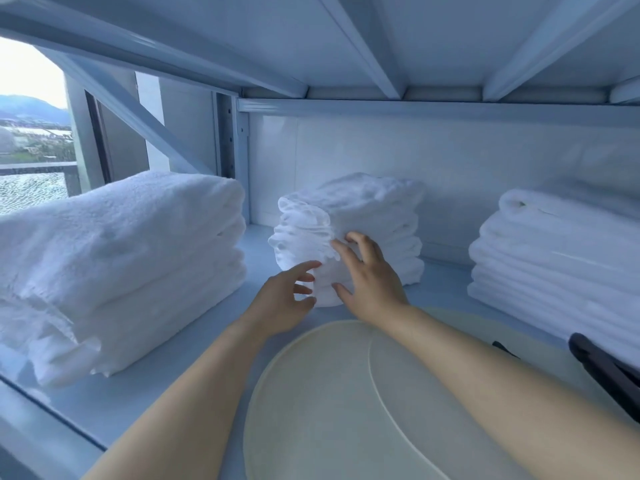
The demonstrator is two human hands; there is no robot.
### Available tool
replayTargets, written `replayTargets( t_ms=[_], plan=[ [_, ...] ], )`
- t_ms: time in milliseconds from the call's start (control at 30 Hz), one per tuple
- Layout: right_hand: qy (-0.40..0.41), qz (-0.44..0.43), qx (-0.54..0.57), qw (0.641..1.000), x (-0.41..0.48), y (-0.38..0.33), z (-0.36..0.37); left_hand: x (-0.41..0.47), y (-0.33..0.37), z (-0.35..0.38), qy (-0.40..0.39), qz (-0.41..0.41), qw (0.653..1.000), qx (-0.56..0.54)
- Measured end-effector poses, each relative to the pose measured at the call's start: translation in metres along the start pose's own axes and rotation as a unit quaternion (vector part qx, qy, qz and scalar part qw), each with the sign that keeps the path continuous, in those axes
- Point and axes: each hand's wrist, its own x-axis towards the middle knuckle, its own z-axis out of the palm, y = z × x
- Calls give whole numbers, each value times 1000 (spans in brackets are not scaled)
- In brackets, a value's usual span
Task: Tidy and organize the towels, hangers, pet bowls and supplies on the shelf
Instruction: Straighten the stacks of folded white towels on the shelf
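Nearest to us, our left forearm [180, 403] and our right forearm [502, 382] reach forward over the shelf [145, 410]. The right one crosses above one cream, rounded mat [318, 403] that lies flat at the shelf's front.

Both hands meet at the near face of the middle towel stack [367, 209]. Our left hand [284, 299] is turned palm-right with its fingers stretched out and slightly parted, the fingertips touching the lower front corner of the stack. Our right hand [372, 282] lies higher, palm toward the cloth. Its fingers are spread and only lightly bent against the folded edges, and the thumb points down toward the stack's base. Neither hand grasps anything; both are released and simply rest on the towels.

We count three stacks of white folded towels on this shelf. The middle one stands toward the back wall [467, 161], its layers uneven on the left side. The left towel stack [121, 258] is bulky and sits near the front, well apart from the middle one. The right towel stack [554, 258] is neat and flat.

At the right edge lies one dark object [602, 368], possibly a hanger, though the frame cuts it off. A window [31, 133] shows beyond the left stack.
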Motion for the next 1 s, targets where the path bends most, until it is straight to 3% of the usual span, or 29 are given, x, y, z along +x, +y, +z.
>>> replayTargets(
  t_ms=[233,633,767,1000],
  plan=[
    [27,15,-3,1000,-15,19,-10,-1,7,14,-47,58,997,10],
    [49,54,69,995,-16,6,-6,2,-2,13,30,71,991,110],
    [4,55,29,998,-18,-3,-4,3,-2,12,36,63,988,137],
    [9,29,-17,999,-16,2,1,0,-3,6,36,71,984,158]
  ],
)
